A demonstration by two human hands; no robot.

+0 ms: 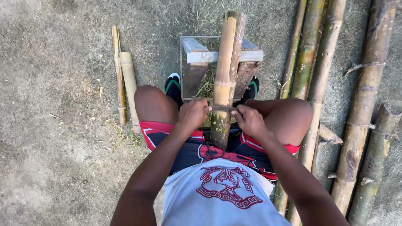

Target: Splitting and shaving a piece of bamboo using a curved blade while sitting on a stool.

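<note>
Between my bare knees, my left hand (193, 114) and my right hand (249, 120) are each curled into a fist around one end of a thin dark curved blade (223, 108) that lies crosswise over a thick yellow-green bamboo pole (225, 71). Both sets of fingers are pressed tightly together around the blade's ends, with knuckles facing up. That pole runs from my lap away from me, its near end tucked against my red, black and white shorts (197, 148), its far end resting on a small grey wooden stand (251, 55) with a crossbar. A second, darker length of bamboo sits tight against the pole's right side. My feet, in black shoes with green and white trim (173, 84), are planted on either side of the stand, and pale shavings and bits of grass lie around its base. To my left, two short pale bamboo pieces (127, 83) lie side by side on the rough grey concrete ground (54, 125). To my right, several long weathered bamboo stalks (368, 83), green and brown with stubby branch knots, lie roughly parallel, well apart from my hands.
</note>
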